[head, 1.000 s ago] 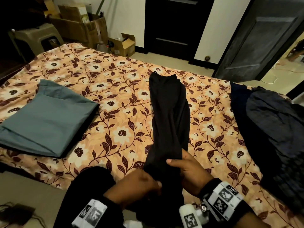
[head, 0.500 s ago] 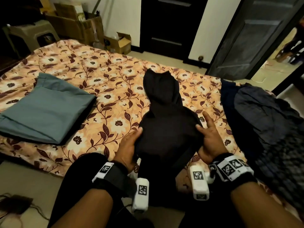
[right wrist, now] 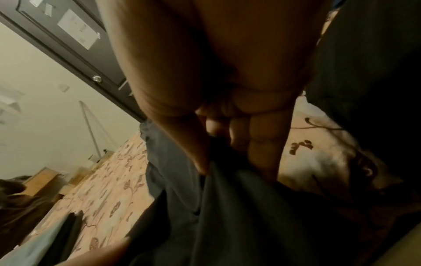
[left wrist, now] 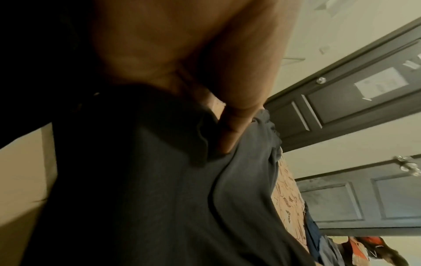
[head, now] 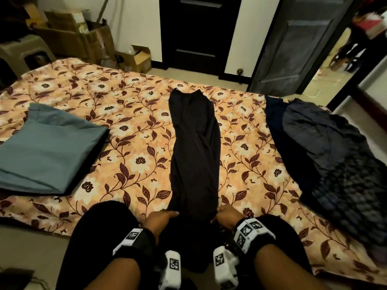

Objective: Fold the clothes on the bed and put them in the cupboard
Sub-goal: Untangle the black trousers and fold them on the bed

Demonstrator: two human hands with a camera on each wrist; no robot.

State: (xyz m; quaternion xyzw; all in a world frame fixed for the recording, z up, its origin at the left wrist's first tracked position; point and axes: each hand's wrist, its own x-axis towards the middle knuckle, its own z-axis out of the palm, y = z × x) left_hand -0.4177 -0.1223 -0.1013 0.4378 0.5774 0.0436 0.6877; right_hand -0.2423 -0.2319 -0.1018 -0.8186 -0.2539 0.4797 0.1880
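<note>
While the black garment [head: 193, 147] lay stretched lengthwise down the middle of the floral bed [head: 129, 130], my left hand [head: 161, 219] and right hand [head: 227, 214] each pinched its near corners. A folded teal garment [head: 48, 155] sat to the left, dark clothes [head: 326, 155] heaped right.

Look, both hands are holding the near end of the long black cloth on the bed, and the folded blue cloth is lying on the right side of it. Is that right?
Not quite. The folded blue cloth lies on the left side of the black cloth, not the right; a dark heap of clothes is on the right. The head view shows it. The left hand and right hand do hold its near end on the bed.
</note>
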